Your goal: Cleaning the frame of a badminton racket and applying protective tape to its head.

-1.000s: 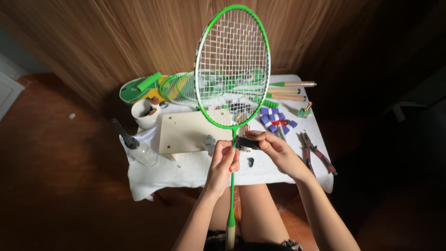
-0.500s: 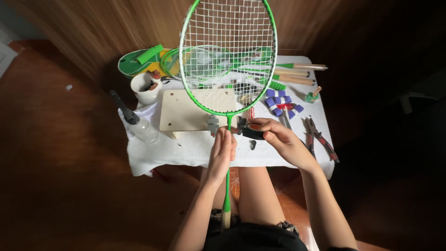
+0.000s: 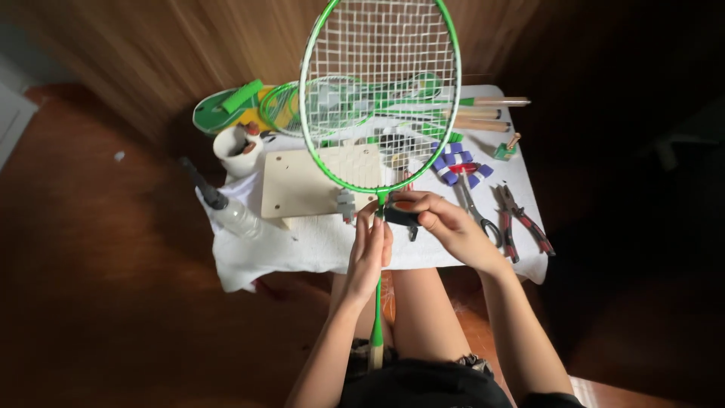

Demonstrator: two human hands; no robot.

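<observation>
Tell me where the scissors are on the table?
In the head view, the scissors lie on the white cloth at the right side of the table, just left of the red-handled pliers and beyond the right hand.

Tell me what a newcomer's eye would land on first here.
First the green racket, held upright in the middle of the view above the white-clothed table. Next, the left hand on its shaft and the right hand holding a black roll of tape at its throat. Pliers lie on the right.

cup left of board, pliers right
</observation>
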